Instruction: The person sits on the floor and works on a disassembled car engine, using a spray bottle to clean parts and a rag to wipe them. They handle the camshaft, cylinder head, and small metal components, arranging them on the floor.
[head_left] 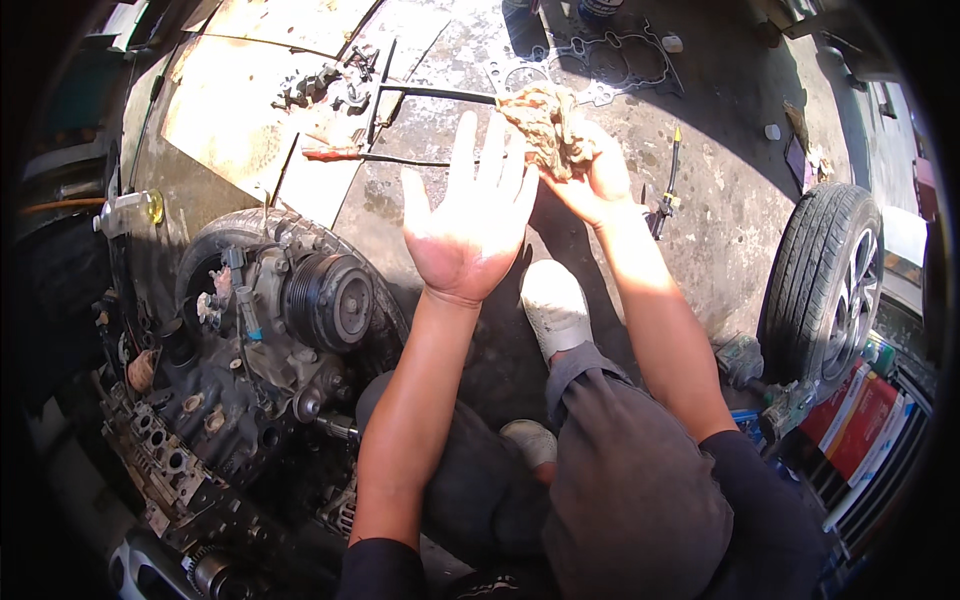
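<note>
My left hand is held palm up in front of me, its fingers stretched out and spread, with nothing in it. To its right, my right hand grips a crumpled beige-brown rag, close to the left fingertips. Beyond the left hand, a T-shaped metal bar lies on the ground, one end hidden by the rag. A red-handled tool with a thin dark shaft rests nearer; its tip is hidden behind my left fingers.
A dismantled engine with a ribbed pulley stands at left before a tyre. Metal parts lie on cardboard. A gasket lies ahead. At right are a yellow-tipped tool, a wheel and a red box.
</note>
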